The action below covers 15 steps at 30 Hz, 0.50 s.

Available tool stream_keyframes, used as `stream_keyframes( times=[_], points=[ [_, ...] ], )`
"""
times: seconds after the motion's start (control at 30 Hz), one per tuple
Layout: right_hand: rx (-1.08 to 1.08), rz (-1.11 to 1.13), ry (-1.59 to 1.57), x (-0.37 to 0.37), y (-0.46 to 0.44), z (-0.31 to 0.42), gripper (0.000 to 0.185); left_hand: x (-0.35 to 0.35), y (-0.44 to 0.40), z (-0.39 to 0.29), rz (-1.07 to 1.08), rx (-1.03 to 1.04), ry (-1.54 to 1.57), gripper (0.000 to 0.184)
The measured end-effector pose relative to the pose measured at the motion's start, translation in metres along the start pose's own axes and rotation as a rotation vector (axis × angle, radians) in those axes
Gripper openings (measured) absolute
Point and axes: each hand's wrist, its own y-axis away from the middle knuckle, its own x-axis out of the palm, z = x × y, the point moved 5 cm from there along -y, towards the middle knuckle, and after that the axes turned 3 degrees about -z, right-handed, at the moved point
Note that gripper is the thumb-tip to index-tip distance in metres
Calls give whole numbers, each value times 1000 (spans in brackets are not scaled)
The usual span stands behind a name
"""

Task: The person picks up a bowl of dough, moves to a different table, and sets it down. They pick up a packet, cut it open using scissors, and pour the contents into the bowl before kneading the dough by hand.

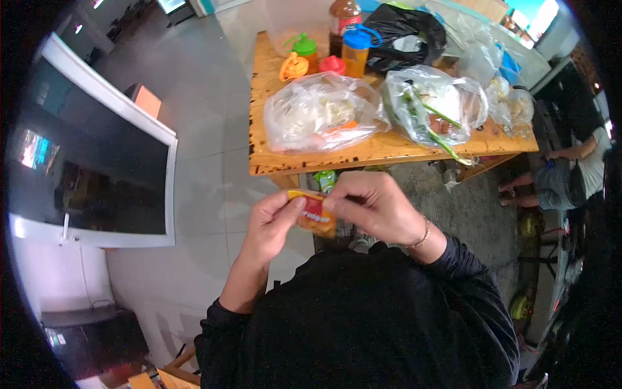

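A small yellow and red sachet is held up in front of my chest, just short of the wooden table's near edge. Its lettering is too blurred to read. My left hand pinches the sachet's left side between thumb and fingers. At its upper right corner, my right hand has its thumb and fingertips closed on the same sachet. A bracelet circles the right wrist. Whether the sachet is torn open I cannot tell.
On the wooden table lie a clear bag of pale vegetables, another bag with green stalks, and a black plastic bag. Squeeze bottles, including a blue-capped one, stand behind. A person is at the right.
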Motion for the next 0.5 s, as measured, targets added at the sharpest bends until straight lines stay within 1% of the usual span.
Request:
stream_keyframes(
  times=[0.03,0.13,0.17,0.23,0.27,0.3,0.37,0.47,0.5],
  points=[
    [-96,5,64,-4,0,11,4,-4,-4,9,7,-46,8,37],
    [-347,-558,826,-40,5,40,4,10,-15,11,-141,87,111,41],
    [-330,-459,768,-42,6,36,5,16,-17,9,-210,134,145,41],
    [-304,-266,638,-46,8,21,8,28,-24,12,-186,223,5,39],
    [-298,-140,374,-41,11,16,10,33,-26,13,-178,265,-70,38],
    [-321,-223,382,-37,16,18,11,41,-29,14,-84,223,-70,36],
    [-318,-324,570,-57,21,22,13,55,-32,15,93,135,-68,33],
    [-265,-153,271,-86,29,-1,12,68,-44,40,51,75,-6,25],
    [-235,-151,240,-99,33,-3,13,81,-51,43,64,43,90,24]
  ],
)
